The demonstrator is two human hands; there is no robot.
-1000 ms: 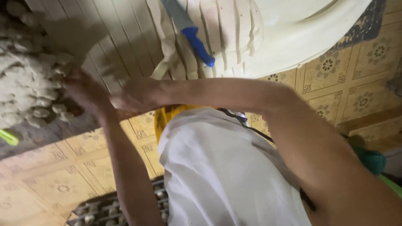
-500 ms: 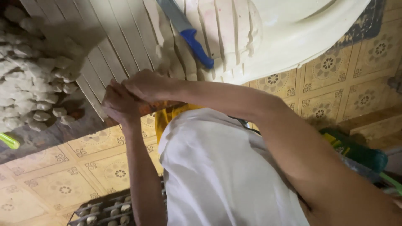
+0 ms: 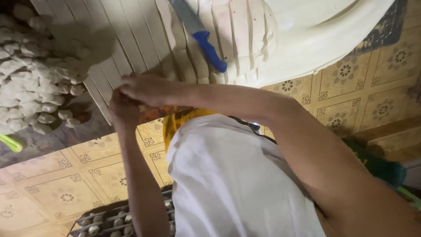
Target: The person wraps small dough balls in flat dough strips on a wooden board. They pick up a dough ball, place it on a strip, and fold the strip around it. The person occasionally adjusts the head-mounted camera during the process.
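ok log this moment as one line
left hand + right hand: together at wooden slat board edge | blue-handled knife: on cut white dough slab | dough pieces: piled left

blue-handled knife (image 3: 206,41) – on sliced dough | dough pieces (image 3: 30,79) – heaped left | grid tray (image 3: 118,217)

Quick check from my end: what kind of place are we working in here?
Likely a small home or workshop food-making spot, dough work on a floor of patterned tiles. Signs: a big sheet of pale dough cut into strips, a blue-handled knife lying on it, and a heap of small dough pieces on the left.
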